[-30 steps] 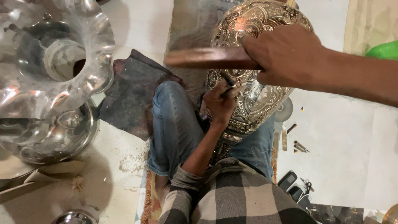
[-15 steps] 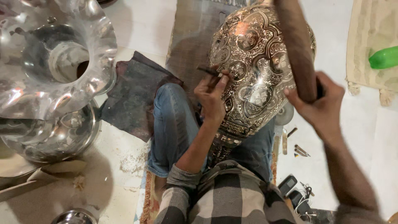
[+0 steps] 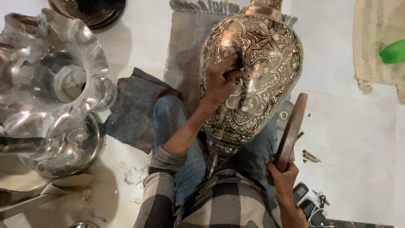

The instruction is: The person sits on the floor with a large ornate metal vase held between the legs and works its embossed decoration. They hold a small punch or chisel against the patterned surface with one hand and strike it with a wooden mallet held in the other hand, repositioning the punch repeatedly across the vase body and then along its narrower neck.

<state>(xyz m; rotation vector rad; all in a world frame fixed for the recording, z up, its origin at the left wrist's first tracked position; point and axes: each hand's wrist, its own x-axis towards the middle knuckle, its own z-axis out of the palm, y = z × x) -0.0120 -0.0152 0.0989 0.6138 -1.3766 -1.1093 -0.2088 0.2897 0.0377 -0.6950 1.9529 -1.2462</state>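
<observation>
Head view: engraved brass vase (image 3: 257,76) braced on my lap.
Left hand (image 3: 219,80) pinches a chisel (image 3: 240,59) against it; right hand (image 3: 282,177) grips the wooden mallet (image 3: 291,131), kept clear.

– What moved? The right hand (image 3: 282,179) has dropped from high over the engraved metal vase (image 3: 253,71) to beside the lap, and its wooden mallet (image 3: 290,133) now leans upright.

– And the left hand (image 3: 221,80)? It has shifted up the vase, pressing what seems a small chisel (image 3: 239,58).
</observation>
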